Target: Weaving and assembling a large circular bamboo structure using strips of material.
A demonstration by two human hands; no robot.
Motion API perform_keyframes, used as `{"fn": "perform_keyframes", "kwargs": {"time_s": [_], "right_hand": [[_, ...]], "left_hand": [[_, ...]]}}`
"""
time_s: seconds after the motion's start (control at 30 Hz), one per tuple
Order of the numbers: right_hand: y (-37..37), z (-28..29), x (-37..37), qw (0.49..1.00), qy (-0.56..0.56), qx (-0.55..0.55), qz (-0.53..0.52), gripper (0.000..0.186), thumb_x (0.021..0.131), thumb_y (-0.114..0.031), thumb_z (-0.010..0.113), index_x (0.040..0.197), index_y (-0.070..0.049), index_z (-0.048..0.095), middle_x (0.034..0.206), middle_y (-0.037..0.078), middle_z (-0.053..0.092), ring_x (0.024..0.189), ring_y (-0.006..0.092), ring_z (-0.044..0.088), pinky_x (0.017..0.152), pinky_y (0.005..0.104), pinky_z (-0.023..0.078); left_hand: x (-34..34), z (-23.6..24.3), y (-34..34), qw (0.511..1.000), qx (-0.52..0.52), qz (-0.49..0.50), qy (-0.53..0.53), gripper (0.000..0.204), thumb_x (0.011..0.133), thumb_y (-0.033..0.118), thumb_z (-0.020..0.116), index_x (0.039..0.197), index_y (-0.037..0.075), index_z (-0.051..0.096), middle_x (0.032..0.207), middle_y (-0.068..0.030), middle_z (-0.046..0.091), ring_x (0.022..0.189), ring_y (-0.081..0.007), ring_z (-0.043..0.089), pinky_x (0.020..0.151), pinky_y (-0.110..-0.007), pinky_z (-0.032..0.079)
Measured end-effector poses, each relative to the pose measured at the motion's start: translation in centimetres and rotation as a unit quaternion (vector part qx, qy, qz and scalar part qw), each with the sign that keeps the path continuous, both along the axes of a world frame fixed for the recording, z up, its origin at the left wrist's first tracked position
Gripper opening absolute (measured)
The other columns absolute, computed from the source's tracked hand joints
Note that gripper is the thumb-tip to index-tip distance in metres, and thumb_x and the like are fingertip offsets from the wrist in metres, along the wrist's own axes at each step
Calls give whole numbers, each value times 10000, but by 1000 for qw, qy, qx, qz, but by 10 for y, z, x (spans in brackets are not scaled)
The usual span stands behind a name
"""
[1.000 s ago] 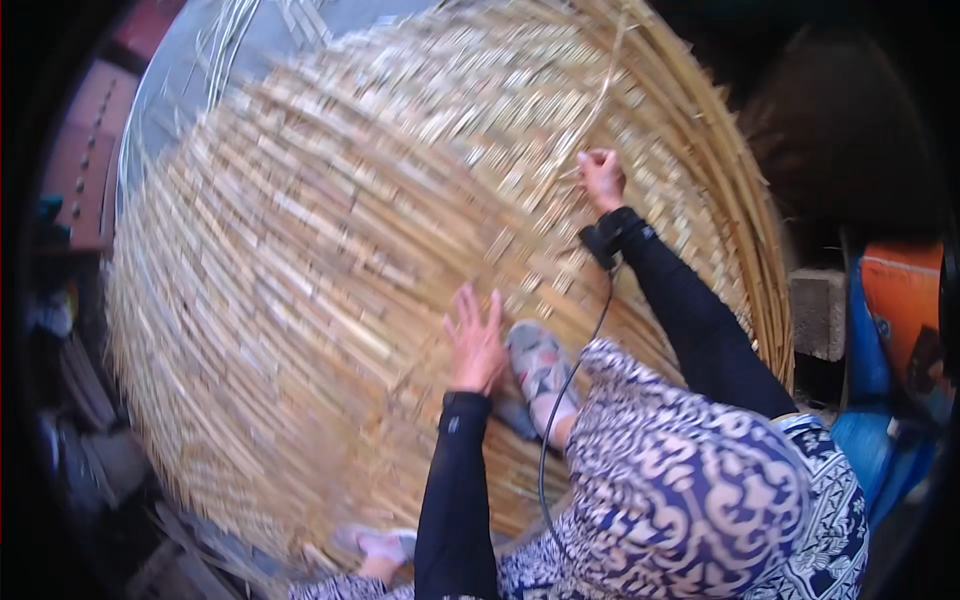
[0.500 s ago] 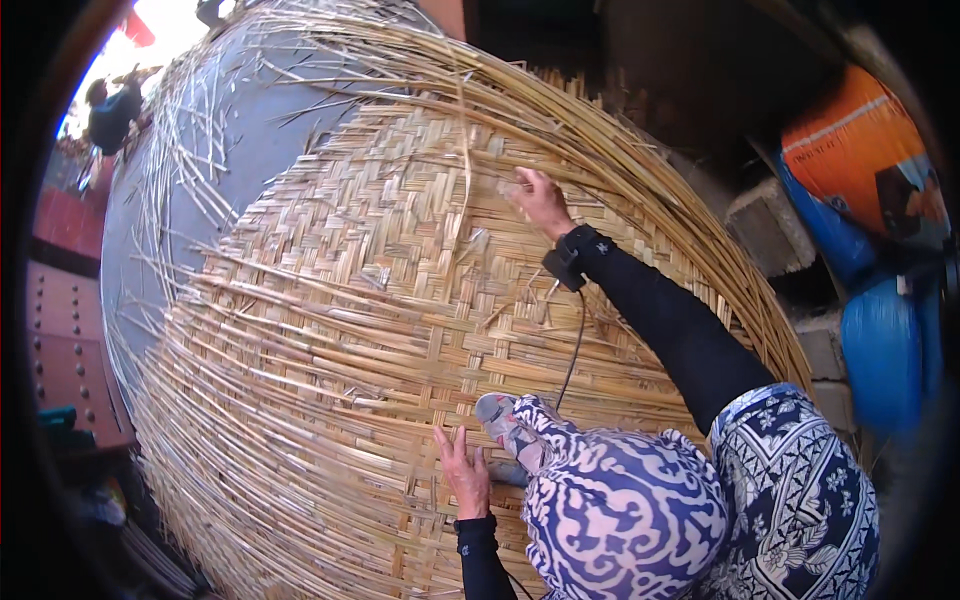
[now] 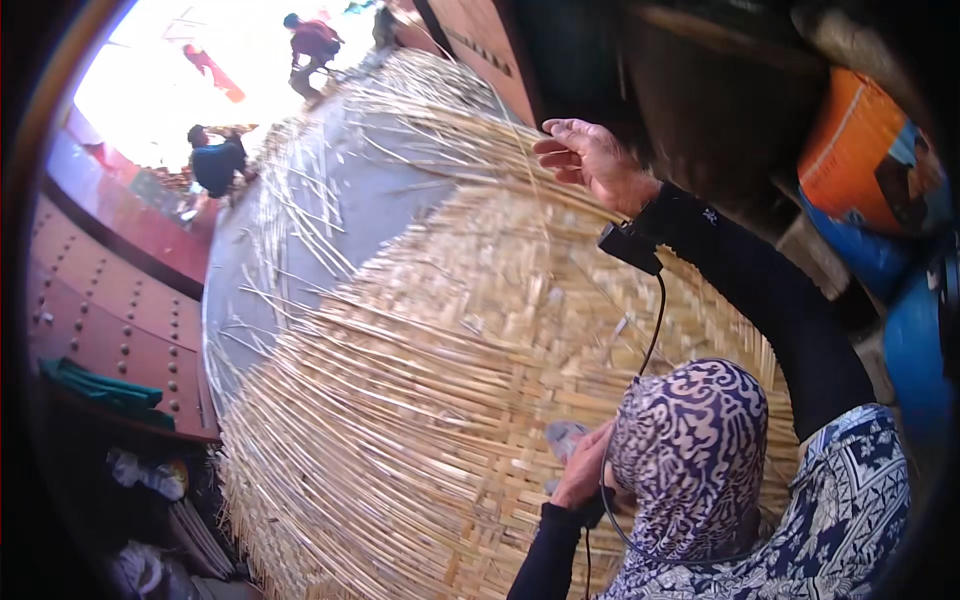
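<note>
Strips (image 3: 400, 400) — best laid flat, snug; right hand (image 3: 600, 165) loosely curled, grip unclear — left hand (image 3: 584, 468) by shoe (image 3: 566, 436), can't tell.

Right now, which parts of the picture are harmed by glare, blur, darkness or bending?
Head view: glare whitens the upper-left background; head view: the mat looks smeared around its upper middle; head view: deep shadow hides detail above and right of the right hand; head view: the red panel appears bent near the black rim.
</note>
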State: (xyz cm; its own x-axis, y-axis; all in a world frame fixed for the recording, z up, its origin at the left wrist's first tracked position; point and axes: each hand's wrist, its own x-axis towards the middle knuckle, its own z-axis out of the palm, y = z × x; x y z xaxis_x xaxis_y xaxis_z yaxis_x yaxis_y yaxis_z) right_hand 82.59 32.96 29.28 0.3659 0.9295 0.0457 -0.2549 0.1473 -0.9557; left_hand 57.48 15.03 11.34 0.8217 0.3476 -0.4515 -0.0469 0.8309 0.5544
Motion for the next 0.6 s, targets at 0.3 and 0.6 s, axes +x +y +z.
{"fn": "perform_keyframes", "kwargs": {"time_s": [0.3, 0.6], "right_hand": [[-44, 195, -31, 949, -102, 251, 159, 306, 836, -282, 434, 1036, -56, 484, 976, 81, 545, 885, 146, 501, 727, 266, 413], [-143, 112, 136, 961, -226, -48, -150, 378, 816, -326, 467, 1080, -57, 447, 1001, 52, 523, 909, 136, 482, 737, 306, 403]], "left_hand": [[-40, 188, -13, 939, 287, 71, -174, 291, 789, 183, 518, 1000, -15, 499, 1113, -179, 476, 1026, -279, 469, 877, -368, 354], [-29, 249, -70, 557, 819, -52, 126, 347, 700, 290, 601, 909, 17, 557, 566, -60, 463, 517, -197, 480, 476, -282, 384]]}}
